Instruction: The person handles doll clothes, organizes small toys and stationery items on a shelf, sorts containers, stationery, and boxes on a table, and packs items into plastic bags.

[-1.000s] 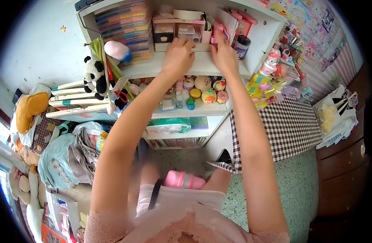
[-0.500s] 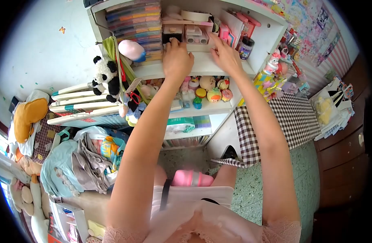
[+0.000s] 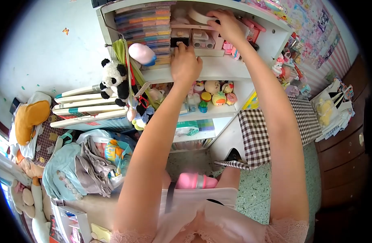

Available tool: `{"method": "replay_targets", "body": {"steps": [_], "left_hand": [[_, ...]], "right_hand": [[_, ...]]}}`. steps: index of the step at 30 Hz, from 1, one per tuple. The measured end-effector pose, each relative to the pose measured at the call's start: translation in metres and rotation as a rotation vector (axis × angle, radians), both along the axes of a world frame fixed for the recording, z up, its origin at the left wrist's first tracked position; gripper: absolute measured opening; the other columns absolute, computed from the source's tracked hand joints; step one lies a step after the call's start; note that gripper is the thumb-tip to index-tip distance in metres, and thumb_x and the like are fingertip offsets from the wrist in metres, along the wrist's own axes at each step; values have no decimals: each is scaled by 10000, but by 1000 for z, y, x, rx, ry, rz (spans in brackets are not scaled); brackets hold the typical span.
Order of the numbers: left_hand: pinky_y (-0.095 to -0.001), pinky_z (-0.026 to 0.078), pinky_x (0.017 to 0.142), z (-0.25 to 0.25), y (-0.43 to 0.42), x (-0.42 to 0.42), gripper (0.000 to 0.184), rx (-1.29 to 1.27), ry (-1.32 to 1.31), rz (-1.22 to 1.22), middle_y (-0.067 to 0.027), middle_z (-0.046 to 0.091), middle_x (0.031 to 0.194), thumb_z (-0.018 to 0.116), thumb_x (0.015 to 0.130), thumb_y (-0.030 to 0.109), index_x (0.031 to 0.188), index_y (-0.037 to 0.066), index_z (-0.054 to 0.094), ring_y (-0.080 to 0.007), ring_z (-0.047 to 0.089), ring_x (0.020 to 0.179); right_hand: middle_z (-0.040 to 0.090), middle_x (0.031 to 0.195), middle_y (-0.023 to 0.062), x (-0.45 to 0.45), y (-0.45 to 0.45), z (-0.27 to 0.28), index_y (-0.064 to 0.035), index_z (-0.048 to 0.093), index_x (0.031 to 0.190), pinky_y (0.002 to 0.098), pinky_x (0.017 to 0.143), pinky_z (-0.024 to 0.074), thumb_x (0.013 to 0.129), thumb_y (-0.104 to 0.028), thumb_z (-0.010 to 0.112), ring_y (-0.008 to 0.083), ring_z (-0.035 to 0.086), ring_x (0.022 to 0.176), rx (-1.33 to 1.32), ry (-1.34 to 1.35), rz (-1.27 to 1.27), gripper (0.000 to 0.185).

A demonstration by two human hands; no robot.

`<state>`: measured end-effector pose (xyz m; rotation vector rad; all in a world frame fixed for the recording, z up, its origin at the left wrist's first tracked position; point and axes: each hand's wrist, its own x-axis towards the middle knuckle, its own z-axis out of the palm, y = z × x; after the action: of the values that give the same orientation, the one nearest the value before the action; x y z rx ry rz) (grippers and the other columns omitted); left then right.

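My right hand (image 3: 227, 27) pinches the right end of a white, curved, band-like thing (image 3: 199, 16) on top of the small desk organizer (image 3: 208, 52). Its exact kind does not show. My left hand (image 3: 186, 64) is at the organizer's left side, fingers curled at a dark compartment (image 3: 182, 33); whatever they grip is hidden. Between the hands, a small clear-fronted box (image 3: 203, 39) with round items sits in the organizer. Left of my left hand rises a stack of thin plastic cases (image 3: 143, 30). Pink items (image 3: 227, 46) stand below my right wrist.
The white shelf unit (image 3: 230, 67) holds small toys (image 3: 212, 87) on a lower level. A panda plush (image 3: 115, 81) hangs at its left edge. Piled clothes (image 3: 93, 162) lie at left; a checkered cloth (image 3: 255, 137) covers furniture at right.
My right hand has moved up from the organizer's front to the white band-like thing, which is now tilted. My left hand stays at the dark compartment. The view has shifted slightly.
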<state>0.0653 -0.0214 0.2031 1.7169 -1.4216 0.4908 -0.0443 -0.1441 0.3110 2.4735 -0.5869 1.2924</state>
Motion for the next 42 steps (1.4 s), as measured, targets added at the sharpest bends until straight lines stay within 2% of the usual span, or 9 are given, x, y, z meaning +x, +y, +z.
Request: {"method": "replay_targets", "body": {"steps": [7,14,18,26,32,34,36,39,42], "left_hand": [[-412,445,787,7,4,4,232,-215,270,-74,-178,538,1039,521,833,188,996,25,540,-345,532,940],[-431,454,714,11,8,0,307,-301,343,-196,-154,594,974,445,894,322,979,50,558,-352,578,856],[-425,475,714,15,12,-2,267,21,280,-133,-134,624,938,491,857,303,938,74,602,-324,606,830],[-416,475,704,13,9,0,230,22,301,-163,-170,637,870,519,830,260,921,75,622,-357,603,819],[-417,482,698,10,5,0,208,23,290,-160,-136,640,888,529,820,243,854,53,607,-334,611,794],[-419,481,697,10,5,0,207,26,302,-156,-136,640,883,530,820,242,855,53,607,-336,611,795],[-420,481,696,10,5,2,207,26,312,-147,-136,640,878,530,819,241,856,52,606,-338,610,796],[-414,482,697,7,2,4,201,-33,375,-200,-136,640,865,526,823,243,859,62,606,-334,611,800],[-415,471,673,6,-3,10,224,-149,459,-316,-149,632,842,498,854,262,865,63,600,-342,602,795]], "right_hand": [[604,947,59,-47,67,-10,-66,610,959,370,844,423,776,-170,623,278,508,996,-182,107,112,210],[592,936,74,-60,80,-30,-54,620,908,348,848,427,800,-162,599,260,517,987,261,668,128,154],[592,1014,112,-7,64,-1,-48,611,1004,378,842,442,799,-244,610,297,552,976,279,145,292,284],[451,1302,138,101,-29,2,-171,465,1280,390,905,443,775,-259,603,293,463,1167,93,93,51,531],[658,942,88,72,-17,11,-99,630,1042,360,780,487,767,-103,621,269,619,869,198,54,64,276],[620,1015,209,65,-17,10,-14,545,1123,441,793,450,790,-259,616,289,611,910,251,-309,-109,419],[621,947,219,45,-11,9,-14,598,1044,406,763,459,790,-192,606,283,615,884,124,-373,30,310],[634,862,202,19,15,4,-15,627,981,379,697,474,794,-138,575,289,630,785,377,-449,323,230],[647,934,49,-7,50,-3,-28,598,1037,248,777,452,839,-156,611,120,588,873,686,-392,461,237]]}}
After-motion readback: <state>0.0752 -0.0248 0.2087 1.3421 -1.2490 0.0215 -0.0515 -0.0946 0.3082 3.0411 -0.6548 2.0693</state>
